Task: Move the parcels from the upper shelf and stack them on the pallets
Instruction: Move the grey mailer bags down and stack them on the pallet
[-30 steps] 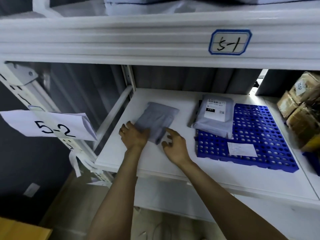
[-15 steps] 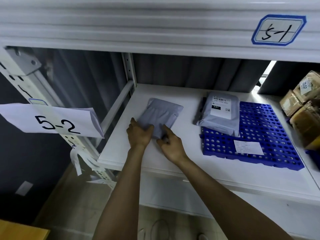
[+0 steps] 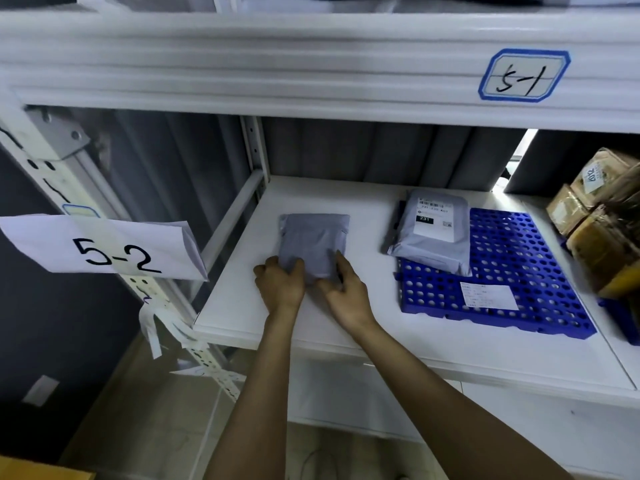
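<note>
A plain grey parcel (image 3: 313, 242) lies flat on the white shelf board (image 3: 363, 327), left of the blue perforated pallet (image 3: 512, 268). My left hand (image 3: 281, 287) grips its near left corner and my right hand (image 3: 343, 289) grips its near right corner. A second grey parcel (image 3: 431, 233) with a white label rests on the pallet's far left corner, partly overhanging the board. A loose white label (image 3: 488, 296) lies on the pallet's near part. More grey parcels (image 3: 311, 1) show on the upper shelf at the top edge.
Taped brown boxes (image 3: 602, 220) are piled at the right on another blue pallet (image 3: 623, 317). The upper shelf beam (image 3: 277, 64) carries a "5-1" tag (image 3: 523, 76). A paper "5-2" sign (image 3: 100, 247) hangs on the left upright.
Both hands have closed in on the grey parcel's near edge, and the parcel has turned from slanted to square with the shelf. The camera view has shifted.
</note>
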Demonstrator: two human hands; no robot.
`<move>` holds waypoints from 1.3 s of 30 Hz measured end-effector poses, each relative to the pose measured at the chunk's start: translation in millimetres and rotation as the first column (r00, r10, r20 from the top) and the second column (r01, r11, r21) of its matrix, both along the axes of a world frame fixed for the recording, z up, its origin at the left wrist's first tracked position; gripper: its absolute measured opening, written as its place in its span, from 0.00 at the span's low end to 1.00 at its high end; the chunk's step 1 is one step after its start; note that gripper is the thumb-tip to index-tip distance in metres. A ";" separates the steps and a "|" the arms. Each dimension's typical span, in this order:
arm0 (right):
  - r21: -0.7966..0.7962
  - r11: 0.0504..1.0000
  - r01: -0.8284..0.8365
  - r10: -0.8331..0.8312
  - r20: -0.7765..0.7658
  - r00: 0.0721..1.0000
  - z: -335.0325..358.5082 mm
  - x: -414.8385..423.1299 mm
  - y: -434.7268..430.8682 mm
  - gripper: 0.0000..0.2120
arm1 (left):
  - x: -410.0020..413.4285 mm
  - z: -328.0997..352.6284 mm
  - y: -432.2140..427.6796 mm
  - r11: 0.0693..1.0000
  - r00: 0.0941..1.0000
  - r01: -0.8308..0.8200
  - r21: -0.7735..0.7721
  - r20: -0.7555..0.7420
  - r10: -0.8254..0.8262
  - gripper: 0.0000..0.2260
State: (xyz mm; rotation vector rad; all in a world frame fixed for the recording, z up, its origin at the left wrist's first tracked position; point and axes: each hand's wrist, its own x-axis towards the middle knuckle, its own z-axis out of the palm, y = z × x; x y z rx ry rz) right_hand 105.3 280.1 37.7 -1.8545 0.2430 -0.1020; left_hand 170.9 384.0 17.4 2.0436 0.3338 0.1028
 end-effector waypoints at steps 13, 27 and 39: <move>0.255 0.952 0.168 -0.245 0.312 0.918 40.6 -13.1 -45.7 0.17 | -6.7 67.4 -68.2 0.961 0.948 0.151 -0.232 0.310 -0.074 0.12; 0.268 0.827 0.494 -0.562 0.367 0.741 54.9 -44.9 -176.5 0.14 | -43.8 79.5 -210.7 0.872 0.848 0.471 -0.136 0.342 -0.405 0.11; 0.088 0.785 0.613 -0.619 0.150 0.771 27.4 -65.0 -274.4 0.13 | -53.2 74.2 -291.6 0.665 0.670 0.718 0.205 0.056 -0.740 0.18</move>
